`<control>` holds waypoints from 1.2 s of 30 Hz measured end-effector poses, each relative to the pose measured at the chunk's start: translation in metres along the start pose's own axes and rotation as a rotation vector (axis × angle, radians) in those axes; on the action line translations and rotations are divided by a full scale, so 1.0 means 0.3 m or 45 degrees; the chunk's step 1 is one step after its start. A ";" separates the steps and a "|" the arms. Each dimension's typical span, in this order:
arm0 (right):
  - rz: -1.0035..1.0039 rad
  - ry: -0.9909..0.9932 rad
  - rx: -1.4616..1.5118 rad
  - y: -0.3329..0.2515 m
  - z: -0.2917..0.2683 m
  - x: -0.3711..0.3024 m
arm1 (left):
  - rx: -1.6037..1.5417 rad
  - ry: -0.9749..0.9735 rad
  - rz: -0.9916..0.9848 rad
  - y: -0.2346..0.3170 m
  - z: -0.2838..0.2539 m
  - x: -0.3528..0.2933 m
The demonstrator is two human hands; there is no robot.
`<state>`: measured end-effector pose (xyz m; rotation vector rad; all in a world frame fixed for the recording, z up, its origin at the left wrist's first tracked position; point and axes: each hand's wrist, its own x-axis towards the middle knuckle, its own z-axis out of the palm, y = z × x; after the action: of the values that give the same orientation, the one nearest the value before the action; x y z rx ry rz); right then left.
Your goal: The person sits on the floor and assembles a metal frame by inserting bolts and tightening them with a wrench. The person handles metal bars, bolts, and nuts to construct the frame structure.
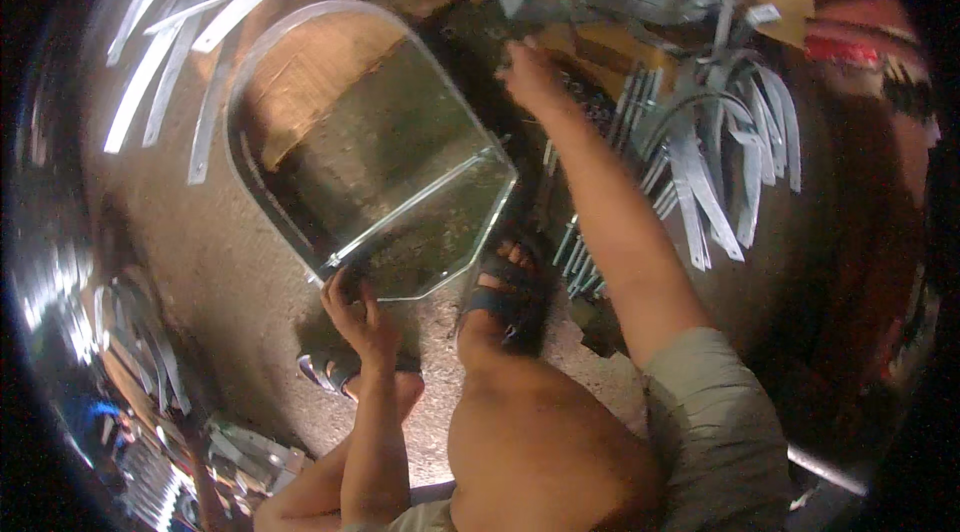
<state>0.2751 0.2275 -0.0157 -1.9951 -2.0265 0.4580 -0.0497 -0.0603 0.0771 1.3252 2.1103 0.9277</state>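
A large metal hoop frame (236, 122) made of flat strip stands in front of me, rounded at its far end and angled at its near end. A threaded rod (410, 200) crosses it from one side to the other. My left hand (362, 324) is closed on the frame's near left corner, by the rod's end. Beyond the frame's right side, my right hand (535, 82) reaches out over a dark patch. Its fingers are curled together, and whatever is in them is too small and dim to make out.
Loose threaded rods (625, 122) lie right of my right forearm, beside a pile of bent flat metal strips (715, 192). More curved strips (165, 82) lie at the far left. Cardboard (320, 72) shows through the hoop. My sandalled foot (500, 297) stands near the frame's right edge.
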 end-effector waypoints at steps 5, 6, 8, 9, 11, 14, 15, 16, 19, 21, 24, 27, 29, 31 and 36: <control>0.033 -0.143 0.084 -0.062 -0.061 0.015 | 0.071 -0.215 0.313 0.059 0.082 0.030; 0.018 -0.079 0.123 -0.076 -0.061 0.013 | 0.172 -0.317 0.413 0.108 0.105 0.054; -0.017 0.039 0.194 -0.089 -0.064 -0.024 | 0.368 -0.519 0.605 0.265 0.195 0.109; 0.057 0.037 0.272 -0.080 -0.064 -0.041 | 0.400 -0.589 0.719 0.320 0.251 0.133; 0.195 0.025 0.447 -0.078 -0.053 -0.068 | 0.496 -0.699 0.945 0.428 0.359 0.192; 0.270 0.337 0.526 -0.091 -0.058 -0.123 | 0.662 -0.741 1.213 0.443 0.479 0.313; 0.430 0.296 0.734 -0.103 -0.080 -0.148 | 0.701 -0.754 1.294 0.437 0.510 0.344; 0.593 0.252 0.942 -0.117 -0.103 -0.170 | 0.722 -0.829 1.292 0.431 0.524 0.377; 0.775 0.253 1.232 -0.086 -0.121 -0.248 | 0.702 -1.019 1.340 0.462 0.547 0.446; 0.776 0.260 1.323 -0.080 -0.122 -0.278 | 0.643 -1.069 1.397 0.449 0.555 0.478; 0.762 0.240 1.419 -0.080 -0.133 -0.303 | 0.671 -1.089 1.396 0.463 0.570 0.486; 0.667 0.236 1.393 -0.091 -0.141 -0.319 | 0.519 -0.957 1.297 0.480 0.548 0.466; 0.541 0.241 1.236 -0.106 -0.152 -0.332 | 0.360 -0.788 1.081 0.478 0.510 0.424; 0.688 -0.059 1.444 -0.143 -0.209 -0.353 | 0.206 -0.617 0.713 0.440 0.490 0.351; 0.564 -0.301 1.494 -0.188 -0.187 -0.425 | -0.908 -0.790 -0.347 0.428 0.460 0.240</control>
<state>0.2486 0.1019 0.0627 -1.5567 -0.8876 1.5680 0.0913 0.0839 0.0803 0.7836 1.2617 0.8791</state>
